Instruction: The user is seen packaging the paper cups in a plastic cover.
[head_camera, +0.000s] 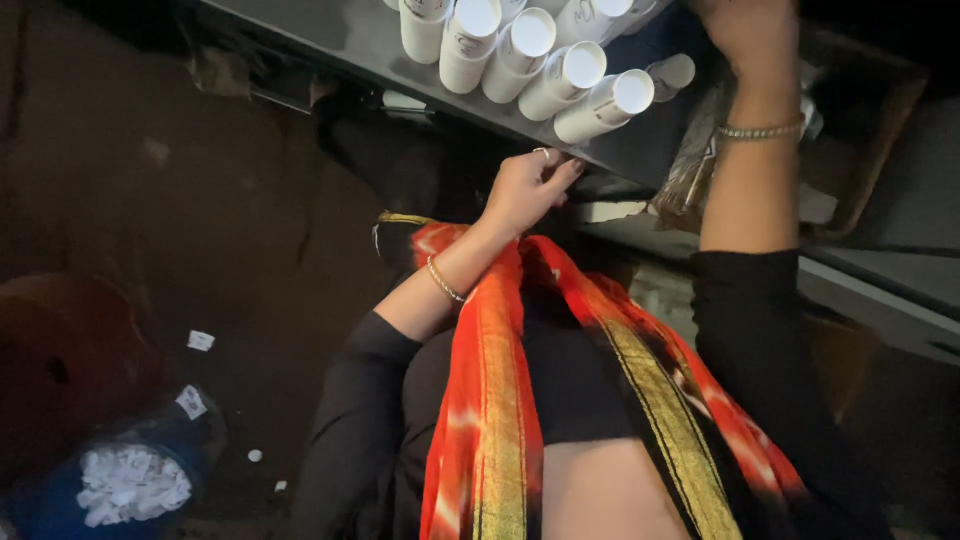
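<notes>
White tubes (560, 70) stand capped and crowded on the grey metal table (340, 35). At that table's near edge, just below the tubes, the left hand (525, 190) rests with fingers curled narrow, holding nothing. The right hand (745, 35) reaches over the table beside a clear plastic bag (690, 170) (its fingers run out of view, so I cannot tell their state).

tubes (566, 72): I log white, just above my left-hand fingers (556, 176)
scarf (495, 400): red-orange, gold stripes
sleeves (745, 330): black
</notes>
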